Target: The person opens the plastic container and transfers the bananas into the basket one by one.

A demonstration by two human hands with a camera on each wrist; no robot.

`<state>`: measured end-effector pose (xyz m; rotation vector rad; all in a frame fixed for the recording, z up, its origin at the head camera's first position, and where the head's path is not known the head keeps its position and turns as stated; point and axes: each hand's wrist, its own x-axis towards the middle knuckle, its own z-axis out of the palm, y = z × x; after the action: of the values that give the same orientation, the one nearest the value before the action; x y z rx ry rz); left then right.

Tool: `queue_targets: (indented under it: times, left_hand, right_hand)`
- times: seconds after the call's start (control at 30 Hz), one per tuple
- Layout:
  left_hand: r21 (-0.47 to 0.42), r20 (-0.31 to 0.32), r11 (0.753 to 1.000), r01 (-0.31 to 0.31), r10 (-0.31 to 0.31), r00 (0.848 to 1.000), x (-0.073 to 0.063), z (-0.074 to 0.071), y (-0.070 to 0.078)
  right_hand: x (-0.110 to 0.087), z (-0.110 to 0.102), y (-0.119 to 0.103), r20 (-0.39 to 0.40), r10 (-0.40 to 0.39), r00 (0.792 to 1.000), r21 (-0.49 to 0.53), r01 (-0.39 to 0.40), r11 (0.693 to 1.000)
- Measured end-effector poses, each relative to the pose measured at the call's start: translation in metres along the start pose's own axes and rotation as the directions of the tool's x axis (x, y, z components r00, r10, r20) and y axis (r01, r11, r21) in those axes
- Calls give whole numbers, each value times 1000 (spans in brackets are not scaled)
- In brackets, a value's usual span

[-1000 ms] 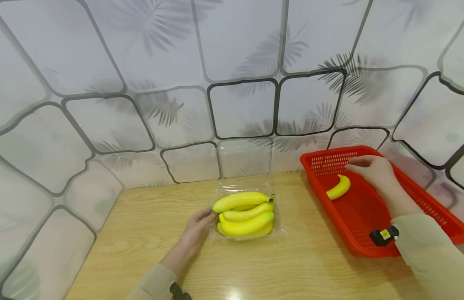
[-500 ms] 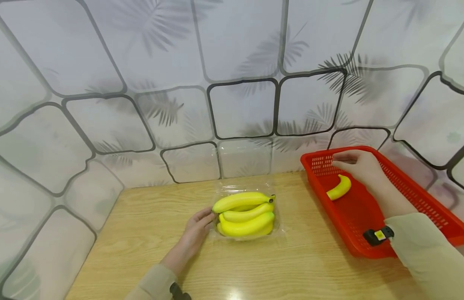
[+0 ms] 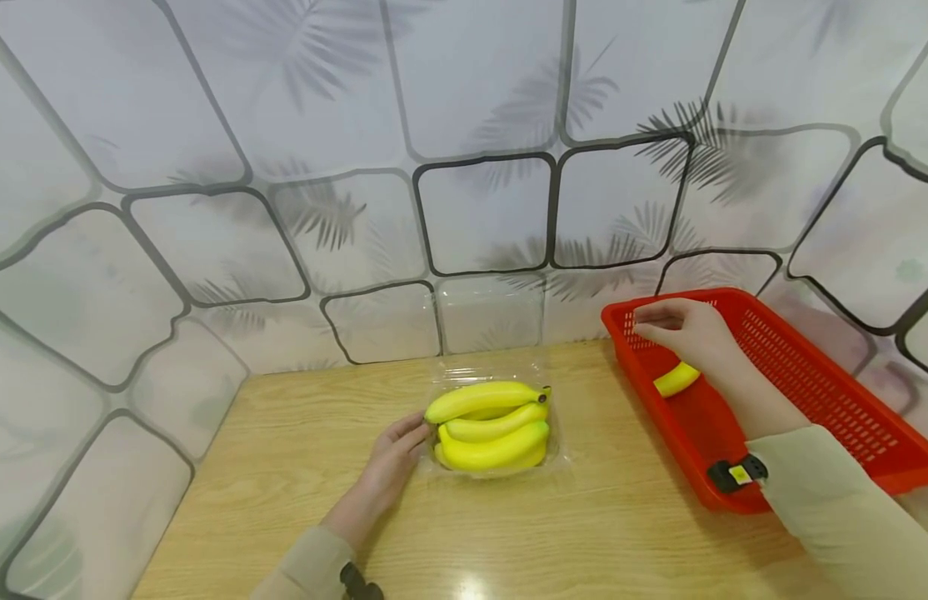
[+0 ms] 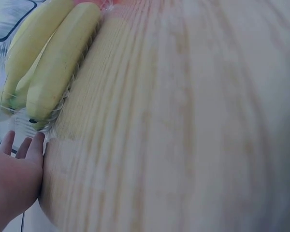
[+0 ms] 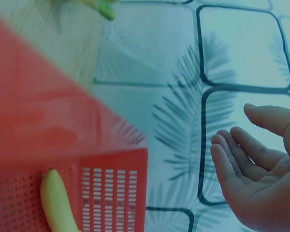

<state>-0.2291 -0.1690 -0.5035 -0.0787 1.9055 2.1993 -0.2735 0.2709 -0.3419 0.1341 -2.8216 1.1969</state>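
Several yellow bananas (image 3: 494,450) lie in a clear plastic clamshell box (image 3: 557,454) on the wooden table, its lid raised against the wall. At the box's left side is my left hand (image 3: 392,458), its fairly straight fingertips right at the clear edge. The left wrist view shows those fingers (image 4: 35,147) just below the bananas' ends. Over the far left part of a red plastic basket (image 3: 704,475) is my right hand (image 3: 685,329), fingers relaxed and holding nothing. One banana (image 3: 676,381) lies in the basket beneath it, partly hidden by the hand.
A patterned wall (image 3: 479,217) stands close behind the table (image 3: 284,433). The basket's raised rim (image 3: 651,417) runs along the table's right side, between the box and the basket's inside.
My right hand has moved left over the basket and now covers part of the banana there. My left hand and the box have stayed in place.
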Motion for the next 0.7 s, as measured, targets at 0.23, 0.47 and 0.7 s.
queue_targets:
  times: [0.23,0.47,0.7]
  left_hand:
    - [3,-1,1000,6,-6,1000,0,-1,0]
    - [14,8,1000,9,-9,1000,0,-1,0]
    - [10,-11,1000,9,-9,1000,3,-1,-1]
  right_hand:
    - [-4,11,-17,30,-43,999,28,43,999]
    - [-6,24,-29,38,-96,995,14,96,995]
    - [-10,36,-40,48,-130,990,21,129,991]
